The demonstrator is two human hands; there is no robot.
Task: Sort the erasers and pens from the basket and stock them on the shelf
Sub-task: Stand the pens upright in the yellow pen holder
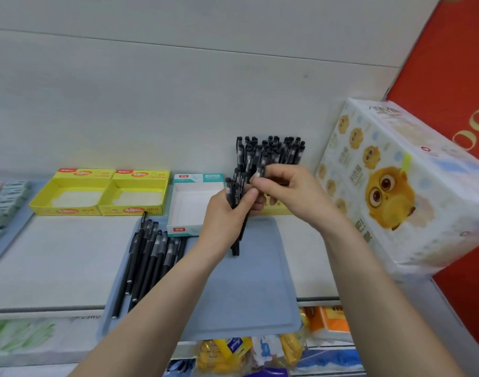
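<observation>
- Head view: my left hand (227, 213) gripped a bundle of black pens (236, 240), fingers curled round it, above the blue tray (246, 295).
- My right hand (287, 191) pinched the top of one pen (260, 172) in that bundle.
- Loose pens (148, 257) lay on the tray's left side; upright pens (271, 149) stood behind my hands by the back wall.
- The yellow boxes (67, 212) on the shelf (56, 254) read "4B" and "30".

1. Black pens (148, 257): matt plastic barrels with a clear, slightly shiny section.
2. Blue tray (249, 295): smooth, matt plastic.
3. Yellow boxes (69, 210): thin card, glossy print outside, plain white inside.
4. Teal-and-white box (178, 229): smooth card.
5. Tissue pack (396, 186): shiny, crinkled plastic film.
6. Shelf (56, 257): smooth, pale, satin surface.
</observation>
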